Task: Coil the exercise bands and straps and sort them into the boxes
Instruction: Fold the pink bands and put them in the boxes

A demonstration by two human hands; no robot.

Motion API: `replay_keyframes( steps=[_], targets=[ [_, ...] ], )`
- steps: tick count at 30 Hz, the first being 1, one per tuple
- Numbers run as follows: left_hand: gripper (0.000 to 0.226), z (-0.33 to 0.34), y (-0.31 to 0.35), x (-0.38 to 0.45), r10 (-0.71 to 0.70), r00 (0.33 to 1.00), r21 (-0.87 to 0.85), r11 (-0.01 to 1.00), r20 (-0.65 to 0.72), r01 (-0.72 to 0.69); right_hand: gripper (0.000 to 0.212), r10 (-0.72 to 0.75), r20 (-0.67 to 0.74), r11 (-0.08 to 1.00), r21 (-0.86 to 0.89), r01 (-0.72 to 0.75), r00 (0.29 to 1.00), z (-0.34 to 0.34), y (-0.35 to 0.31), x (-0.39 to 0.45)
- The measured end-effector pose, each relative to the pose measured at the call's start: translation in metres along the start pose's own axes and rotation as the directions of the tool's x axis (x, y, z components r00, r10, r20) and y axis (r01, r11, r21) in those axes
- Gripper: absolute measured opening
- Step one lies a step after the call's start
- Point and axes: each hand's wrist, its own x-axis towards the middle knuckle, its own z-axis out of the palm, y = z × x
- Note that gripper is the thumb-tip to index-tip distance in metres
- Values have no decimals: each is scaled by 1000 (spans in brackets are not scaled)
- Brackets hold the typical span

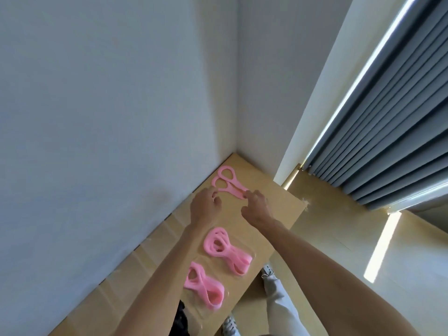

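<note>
Bright daylight enters past the grey pleated curtain to the right of the hands, laying a sunlit strip on the pale floor. Wide-angle bending slants the walls; slight softness throughout.

Both hands at a looped pink band

The left hand and right hand pinch a pink rubbery figure-eight exercise band on a light wooden tabletop; two coiled pink bands lie nearer.

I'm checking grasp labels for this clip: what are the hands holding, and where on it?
Both hold the far pink band: the left hand at its near-left loop, the right hand pinching its right end.
</note>
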Motion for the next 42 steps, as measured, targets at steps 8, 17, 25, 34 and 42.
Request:
replay_keyframes(
  steps=[8, 17, 25, 34, 42],
  targets=[
    [25, 100, 23, 87, -316, 912, 66, 948, 262, 310, 51, 144, 172, 989, -69, -134, 974, -11, 78, 86],
    [44, 146, 16, 149, -776, 627, -99, 620, 70, 778, 52, 139, 224, 990, -23, -137, 965, -3, 97, 157],
    [35, 159, 0, 177, -832, 554, -274, 530, 13, 802, 49, 218, 208, 971, 56, -234, 954, 9, 92, 191],
    [15, 169, -20, 167, -703, 706, -419, 667, -80, 616, 36, 198, 205, 970, 103, -222, 959, 50, 39, 230],
    [30, 169, -27, 158, -709, 705, -600, 568, -10, 563, 35, 324, 394, 884, 198, -423, 860, 51, 43, 226]
  ],
)
